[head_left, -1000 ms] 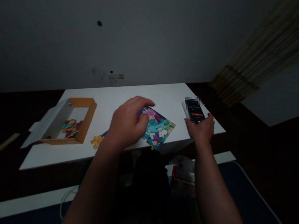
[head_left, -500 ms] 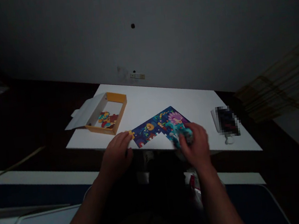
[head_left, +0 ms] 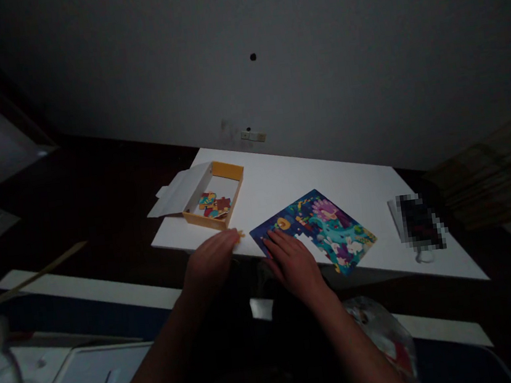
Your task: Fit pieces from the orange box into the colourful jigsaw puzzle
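Grey painted wall rises behind a white rectangular desk, with a small beige switch plate low on the wall and a tan bamboo blind off to the right. Toward the desk's left side sits an open orange cardboard box, its white lid flap folded outward and a small heap of multicoloured jigsaw pieces lying inside. Near the front edge lies a flat blue-and-teal cartoon jigsaw puzzle, with a notch of white showing along its near side. The right hand rests open on the puzzle's near corner, fingers spread and flat, gripping nothing. The left hand reaches out with its fingers close together, their tips just at a small yellow jigsaw piece on the desk, though whether they have hold of it or merely touch it cannot be told in this dim light. Such pieces look like light, stiff, thin card — easily nudged out of place, so probably best taken by the edges between finger and thumb. A pixelated phone lies on a white sheet at the right.
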Action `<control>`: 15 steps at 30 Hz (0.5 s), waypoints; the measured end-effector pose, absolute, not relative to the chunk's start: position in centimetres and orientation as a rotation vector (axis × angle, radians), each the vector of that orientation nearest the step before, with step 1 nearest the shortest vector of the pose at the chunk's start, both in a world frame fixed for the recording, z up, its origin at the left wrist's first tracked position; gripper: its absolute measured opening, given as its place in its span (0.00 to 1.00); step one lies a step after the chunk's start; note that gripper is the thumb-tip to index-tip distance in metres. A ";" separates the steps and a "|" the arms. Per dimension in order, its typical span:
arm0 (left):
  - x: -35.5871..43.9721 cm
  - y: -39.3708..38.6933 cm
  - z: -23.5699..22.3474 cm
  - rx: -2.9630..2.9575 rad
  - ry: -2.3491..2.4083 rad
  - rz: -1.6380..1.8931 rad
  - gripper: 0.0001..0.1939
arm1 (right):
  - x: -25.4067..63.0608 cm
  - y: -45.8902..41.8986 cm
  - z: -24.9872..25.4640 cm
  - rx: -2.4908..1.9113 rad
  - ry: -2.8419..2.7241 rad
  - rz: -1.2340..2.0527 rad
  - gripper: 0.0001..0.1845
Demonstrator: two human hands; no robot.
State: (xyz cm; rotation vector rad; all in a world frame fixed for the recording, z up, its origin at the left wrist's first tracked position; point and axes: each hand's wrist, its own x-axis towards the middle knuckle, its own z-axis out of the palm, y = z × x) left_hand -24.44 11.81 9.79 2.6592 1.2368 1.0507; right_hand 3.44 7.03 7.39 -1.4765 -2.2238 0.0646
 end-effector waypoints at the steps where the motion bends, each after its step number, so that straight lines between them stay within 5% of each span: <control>1: -24.7 12.6 10.9 2.609 1.340 1.102 0.20 | 3.6 6.9 7.3 -1.465 -2.218 0.047 0.26; 7: -24.8 19.0 15.5 2.473 1.733 0.849 0.23 | 4.8 6.0 6.8 -1.398 -2.172 -0.003 0.22; 10: -25.1 20.3 14.7 2.490 1.743 0.752 0.30 | 5.4 5.8 6.6 -1.405 -2.128 0.024 0.22; 15: -24.7 18.8 12.7 2.604 1.617 0.695 0.23 | 5.7 6.2 6.7 -1.492 -1.961 0.093 0.19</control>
